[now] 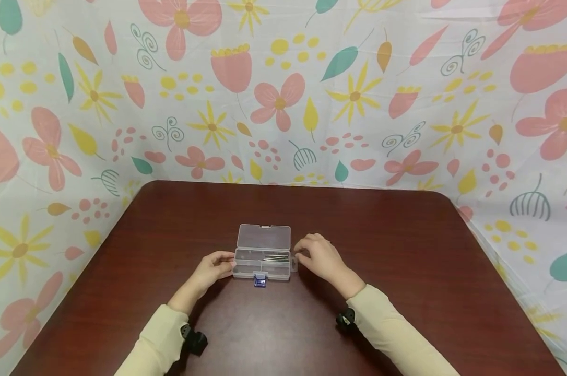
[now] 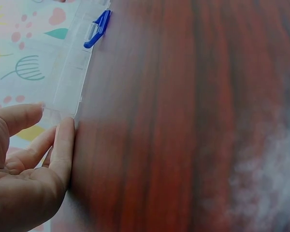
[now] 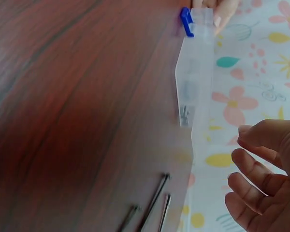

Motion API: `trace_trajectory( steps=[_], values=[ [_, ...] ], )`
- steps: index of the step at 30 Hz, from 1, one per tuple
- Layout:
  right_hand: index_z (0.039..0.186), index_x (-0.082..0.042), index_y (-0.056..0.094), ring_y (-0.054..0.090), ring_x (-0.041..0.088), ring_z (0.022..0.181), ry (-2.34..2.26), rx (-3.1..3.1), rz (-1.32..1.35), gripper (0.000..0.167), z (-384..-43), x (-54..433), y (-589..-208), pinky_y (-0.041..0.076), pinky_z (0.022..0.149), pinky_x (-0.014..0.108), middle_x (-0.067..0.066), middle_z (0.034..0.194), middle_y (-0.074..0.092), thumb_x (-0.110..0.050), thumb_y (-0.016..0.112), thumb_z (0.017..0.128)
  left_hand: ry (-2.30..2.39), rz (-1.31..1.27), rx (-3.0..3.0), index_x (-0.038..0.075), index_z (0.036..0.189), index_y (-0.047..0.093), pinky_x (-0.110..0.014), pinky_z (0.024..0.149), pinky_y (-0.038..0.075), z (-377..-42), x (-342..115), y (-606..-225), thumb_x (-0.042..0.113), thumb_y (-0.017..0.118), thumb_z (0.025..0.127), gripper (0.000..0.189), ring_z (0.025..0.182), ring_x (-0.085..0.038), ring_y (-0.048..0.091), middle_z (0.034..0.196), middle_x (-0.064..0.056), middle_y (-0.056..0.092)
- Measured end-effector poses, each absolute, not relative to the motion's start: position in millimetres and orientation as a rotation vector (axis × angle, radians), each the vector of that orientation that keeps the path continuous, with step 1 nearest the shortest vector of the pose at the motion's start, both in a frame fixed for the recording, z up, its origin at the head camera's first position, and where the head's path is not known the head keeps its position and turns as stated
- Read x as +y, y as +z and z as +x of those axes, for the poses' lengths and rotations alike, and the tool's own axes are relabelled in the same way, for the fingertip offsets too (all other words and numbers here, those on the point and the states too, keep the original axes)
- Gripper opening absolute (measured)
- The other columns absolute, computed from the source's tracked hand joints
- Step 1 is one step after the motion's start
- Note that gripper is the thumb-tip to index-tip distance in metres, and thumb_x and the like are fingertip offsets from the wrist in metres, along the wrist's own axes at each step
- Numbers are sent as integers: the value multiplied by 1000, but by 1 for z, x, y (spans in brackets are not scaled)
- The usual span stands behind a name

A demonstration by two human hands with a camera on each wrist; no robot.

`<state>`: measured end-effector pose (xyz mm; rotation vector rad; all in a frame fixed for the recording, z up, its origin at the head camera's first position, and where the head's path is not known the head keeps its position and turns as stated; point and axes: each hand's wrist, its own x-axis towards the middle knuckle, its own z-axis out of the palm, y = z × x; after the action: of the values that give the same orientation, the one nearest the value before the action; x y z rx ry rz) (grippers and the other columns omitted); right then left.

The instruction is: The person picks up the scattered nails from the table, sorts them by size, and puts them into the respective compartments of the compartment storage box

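Observation:
A clear plastic compartment box (image 1: 275,277) lies on the table with its lid (image 1: 263,237) raised at the back. Its blue latch (image 1: 260,281) hangs down at the front. Several thin metal rods (image 1: 276,257) are in the right part of the box. At the box's left end, my left hand (image 1: 212,269) holds it with thumb and fingertips. My right hand (image 1: 322,257) hovers by the right end, fingers loosely bent and nothing between them. Long dark metal screws (image 3: 154,200) show at the bottom of the right wrist view.
The dark red wooden table (image 1: 358,219) has a glossy, grained top. Behind it and at its sides hangs a flowered cloth (image 1: 358,104). Black wrist cameras (image 1: 196,340) are strapped over the pale sleeves (image 1: 396,329).

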<state>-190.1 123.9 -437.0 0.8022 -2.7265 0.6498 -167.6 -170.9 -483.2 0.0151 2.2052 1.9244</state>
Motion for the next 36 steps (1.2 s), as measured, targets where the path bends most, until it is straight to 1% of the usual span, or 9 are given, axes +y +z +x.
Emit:
trace_trajectory(
  steps=[4,11,20,28,36],
  values=[
    [88,-11,72,58,20,84,616,-2734,781,10,-190,134,-435,52,68,34,1,85,65,-11,75,79,1931,11,2197,-17,124,48,-35,89,55,-168,-172,-483,-1,56,91,38,92,-11,60,114,-27,57],
    [93,-9,71,58,22,85,592,-2803,720,12,-189,156,-433,53,67,36,3,88,66,-11,73,81,1919,21,2210,-16,125,48,-36,90,55,-169,-172,-482,0,56,91,38,96,-15,60,116,-28,56],
    [93,-8,71,59,23,86,545,-2859,703,13,-187,173,-444,54,70,39,4,89,67,-11,73,80,1913,2,2224,-16,123,49,-35,88,56,-170,-173,-484,-2,56,90,36,94,-15,60,114,-27,57],
    [92,-9,71,56,20,80,574,-2934,690,14,-185,173,-455,50,63,34,1,84,64,-11,74,79,1907,9,2212,-16,124,48,-35,89,55,-169,-173,-484,0,56,91,38,98,-17,60,117,-28,55],
    [90,-8,69,55,17,76,551,-2976,667,12,-187,168,-462,49,61,31,1,79,60,-10,74,79,1902,35,2222,-16,125,48,-36,89,55,-169,-174,-484,1,56,92,38,97,-16,60,117,-29,55]
  ],
)
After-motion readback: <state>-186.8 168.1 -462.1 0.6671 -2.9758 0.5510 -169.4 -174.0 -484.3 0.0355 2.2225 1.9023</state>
